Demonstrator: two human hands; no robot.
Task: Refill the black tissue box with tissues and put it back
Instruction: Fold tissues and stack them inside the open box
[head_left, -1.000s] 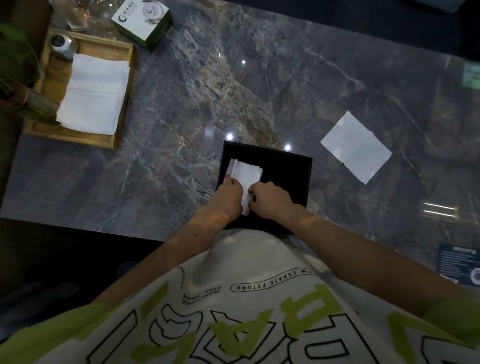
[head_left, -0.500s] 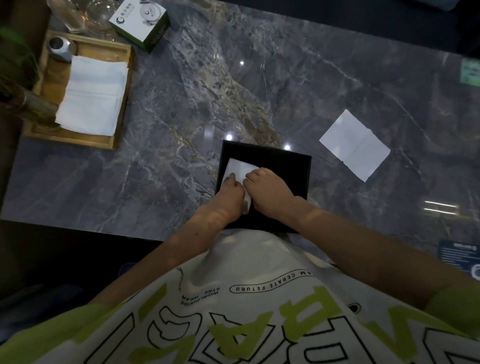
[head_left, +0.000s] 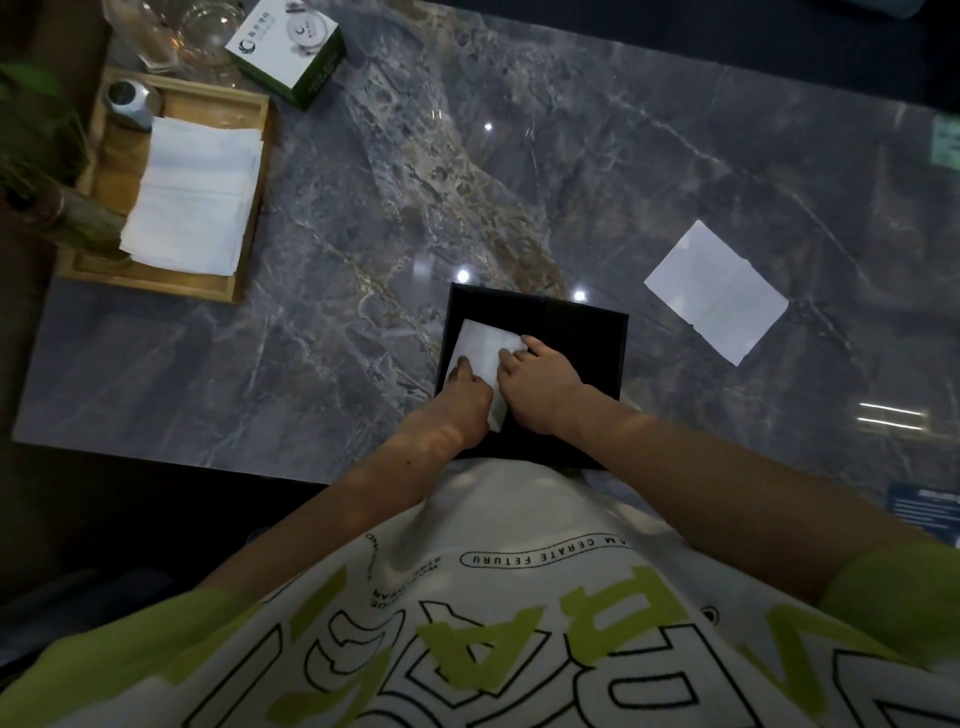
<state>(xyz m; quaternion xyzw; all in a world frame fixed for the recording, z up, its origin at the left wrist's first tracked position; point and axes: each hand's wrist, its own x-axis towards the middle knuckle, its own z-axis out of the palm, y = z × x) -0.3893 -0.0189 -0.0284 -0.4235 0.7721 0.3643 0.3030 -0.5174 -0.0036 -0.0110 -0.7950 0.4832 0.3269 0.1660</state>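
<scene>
Head cam: black tissue box (head_left: 571, 353) sits at the near edge of the grey marble surface (head_left: 363, 234), centre, right in front of the person's torso. White tissue (head_left: 485, 345) lies on the box's left part. Both hands on it: right hand (head_left: 540, 384) lies flat, fingers stretched along the tissue's right side, pressing rather than gripping. Left hand (head_left: 462, 400) covers the near-left corner; can't tell if it pinches or just presses. Loose tissue sheet (head_left: 717, 291) lies flat on the surface, right of the box, apart from it. Far left: wooden tray (head_left: 249, 218) holding a tissue stack (head_left: 192, 202) and a small metal can (head_left: 130, 101). Green-white carton (head_left: 288, 47) just beyond the tray.
</scene>
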